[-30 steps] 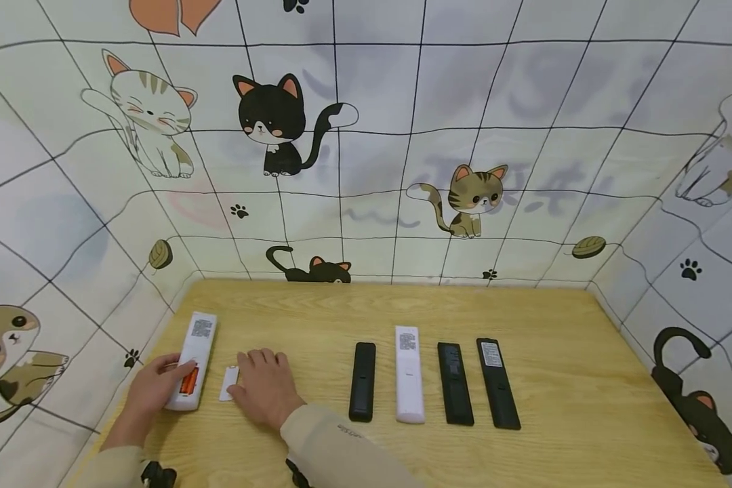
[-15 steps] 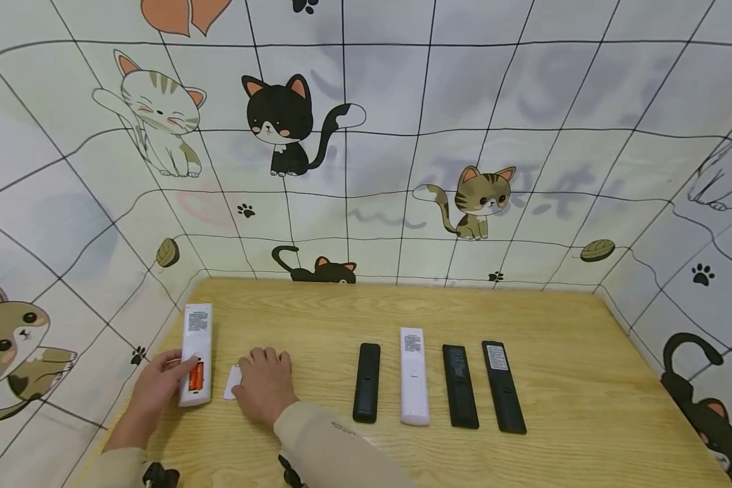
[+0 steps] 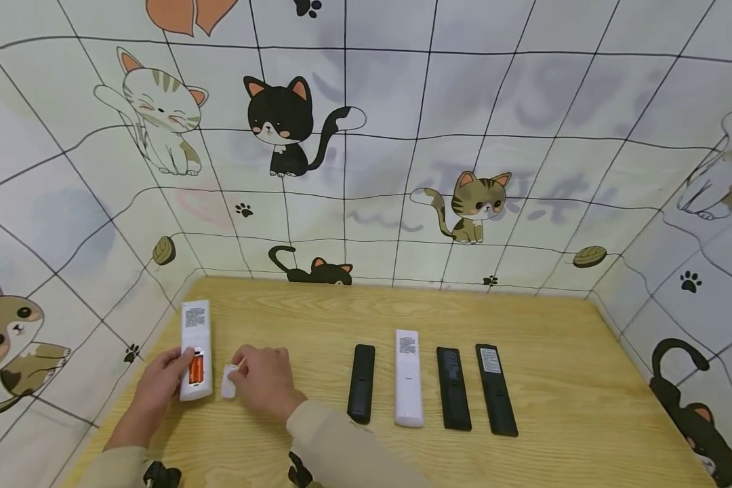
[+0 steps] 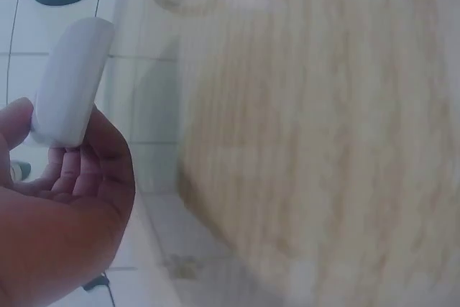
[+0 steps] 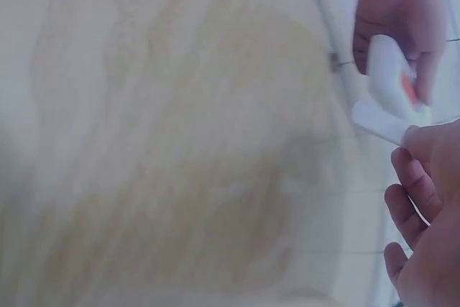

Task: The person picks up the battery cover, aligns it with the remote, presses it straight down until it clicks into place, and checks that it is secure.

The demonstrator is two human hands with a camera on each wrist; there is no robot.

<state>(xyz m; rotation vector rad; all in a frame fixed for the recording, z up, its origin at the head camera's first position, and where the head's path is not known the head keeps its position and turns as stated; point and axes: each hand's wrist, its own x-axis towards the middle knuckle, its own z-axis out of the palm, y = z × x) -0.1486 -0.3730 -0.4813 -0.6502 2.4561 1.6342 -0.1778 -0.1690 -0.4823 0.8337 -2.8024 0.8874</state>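
In the head view my left hand (image 3: 154, 388) grips a white remote control (image 3: 196, 332) by its left side, back face up. Its battery bay is uncovered and orange batteries (image 3: 196, 370) lie inside, the thumb close by. Just to the right, my right hand (image 3: 267, 383) pinches a small white battery cover (image 3: 228, 383), apart from the remote. The left wrist view shows the remote's smooth end (image 4: 75, 80) between thumb and curled fingers. Held by thumb and forefinger, the cover (image 5: 379, 121) sticks out near the remote (image 5: 387, 70) in the right wrist view.
Right of the hands, more remotes lie in a row on the wooden table (image 3: 561, 366): a black one (image 3: 361, 383), a white one (image 3: 409, 386), then two black ones (image 3: 454, 390) (image 3: 497, 391). A cat-printed cloth (image 3: 372, 163) closes off the back and sides.
My right fingers, earlier spread over the battery cover on the table, now pinch it and tilt it. The remote in my left hand has turned from slanted to nearly straight.
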